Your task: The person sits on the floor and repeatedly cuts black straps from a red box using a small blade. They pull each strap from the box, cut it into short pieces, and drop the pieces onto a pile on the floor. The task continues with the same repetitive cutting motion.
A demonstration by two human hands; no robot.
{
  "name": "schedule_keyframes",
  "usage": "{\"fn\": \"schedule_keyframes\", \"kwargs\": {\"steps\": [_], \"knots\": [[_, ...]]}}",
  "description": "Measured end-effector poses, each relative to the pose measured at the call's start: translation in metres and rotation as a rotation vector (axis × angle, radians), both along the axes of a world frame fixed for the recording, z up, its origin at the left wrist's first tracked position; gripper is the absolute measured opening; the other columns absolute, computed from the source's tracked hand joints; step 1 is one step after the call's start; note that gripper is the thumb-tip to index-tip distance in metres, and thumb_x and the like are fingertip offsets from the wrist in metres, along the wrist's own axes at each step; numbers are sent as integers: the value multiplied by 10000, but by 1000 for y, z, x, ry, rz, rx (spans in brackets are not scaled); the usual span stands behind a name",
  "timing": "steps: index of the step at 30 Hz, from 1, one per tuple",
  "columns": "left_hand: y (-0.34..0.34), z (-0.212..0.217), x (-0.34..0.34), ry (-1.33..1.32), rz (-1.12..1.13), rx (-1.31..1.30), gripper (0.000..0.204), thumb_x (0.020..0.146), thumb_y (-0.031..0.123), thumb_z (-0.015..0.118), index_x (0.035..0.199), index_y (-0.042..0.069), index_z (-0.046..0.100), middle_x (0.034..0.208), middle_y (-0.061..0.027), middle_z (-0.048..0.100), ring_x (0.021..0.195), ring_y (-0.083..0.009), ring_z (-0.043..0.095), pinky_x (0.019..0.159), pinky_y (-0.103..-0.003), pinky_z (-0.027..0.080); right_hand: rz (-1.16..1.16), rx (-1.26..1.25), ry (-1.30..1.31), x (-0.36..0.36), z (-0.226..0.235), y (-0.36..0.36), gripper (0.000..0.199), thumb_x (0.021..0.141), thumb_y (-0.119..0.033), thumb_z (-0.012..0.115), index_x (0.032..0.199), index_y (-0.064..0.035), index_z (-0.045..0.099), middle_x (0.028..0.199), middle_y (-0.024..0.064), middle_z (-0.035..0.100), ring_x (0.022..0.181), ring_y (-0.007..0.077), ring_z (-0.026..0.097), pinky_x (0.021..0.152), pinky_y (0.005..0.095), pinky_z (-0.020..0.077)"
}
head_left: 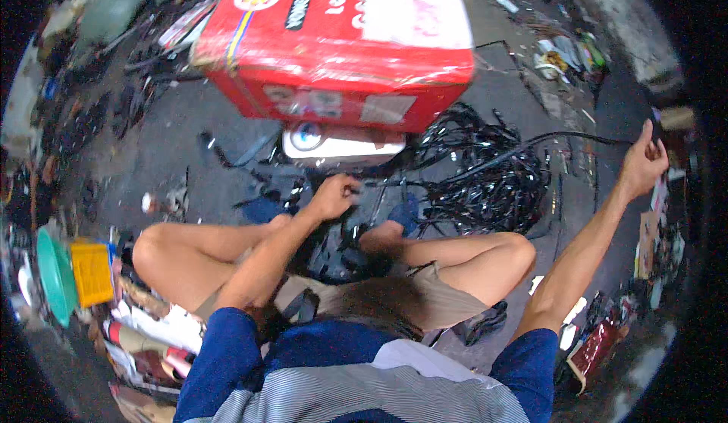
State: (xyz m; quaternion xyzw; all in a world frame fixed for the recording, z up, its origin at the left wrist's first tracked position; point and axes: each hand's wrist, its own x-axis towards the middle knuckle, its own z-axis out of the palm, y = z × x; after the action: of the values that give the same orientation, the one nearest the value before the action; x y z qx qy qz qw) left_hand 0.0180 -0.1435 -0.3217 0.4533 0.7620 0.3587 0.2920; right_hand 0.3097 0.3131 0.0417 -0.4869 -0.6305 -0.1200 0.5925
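Observation:
A long black strip [584,136] runs in a slack curve between my hands, over a tangled heap of shiny black strips [493,188]. My right hand [644,164], stretched far out to the right, pinches one end of it. Between my knees, my left hand [336,197] is closed with the fingers pinched around the strip near its other end. Just beyond my left hand lies a white rounded object [345,146] with a round blue-and-white disc on its top. Behind it, and partly over it, stands a large red carton [318,67] wrapped in clear tape.
I sit cross-legged on a dark, littered floor. Loose scraps [565,63] lie at the far right, and pale green sacks [114,10] at the far left. A green basin [57,275] and a yellow container [92,273] stand left of my knee. A dark red packet [595,351] lies at the lower right.

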Motion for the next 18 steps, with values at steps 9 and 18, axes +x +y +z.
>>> {"fn": "schedule_keyframes", "kwargs": {"steps": [9, 18], "knots": [[-4, -63, 30, 231, -66, -313, 308, 793, 94, 704, 1088, 53, 626, 1076, -235, 682, 965, -451, 683, 838, -548, 558, 720, -456, -107, -50, -44, -178, 76, 920, -103, 743, 941, -56, 688, 892, 51, 678, 839, 154, 642, 774, 315, 525], [39, 161, 21, 366, -222, -80, 235, 831, 171, 686, 1026, 77, 597, 840, -215, 707, 783, -468, 682, 683, -577, 529, 1555, -1521, 161, -107, -243, -309, 555, 987, -308, 720, 1403, -27, 484, 1299, 168, 625, 1220, 232, 611, 1006, 395, 506]]}}
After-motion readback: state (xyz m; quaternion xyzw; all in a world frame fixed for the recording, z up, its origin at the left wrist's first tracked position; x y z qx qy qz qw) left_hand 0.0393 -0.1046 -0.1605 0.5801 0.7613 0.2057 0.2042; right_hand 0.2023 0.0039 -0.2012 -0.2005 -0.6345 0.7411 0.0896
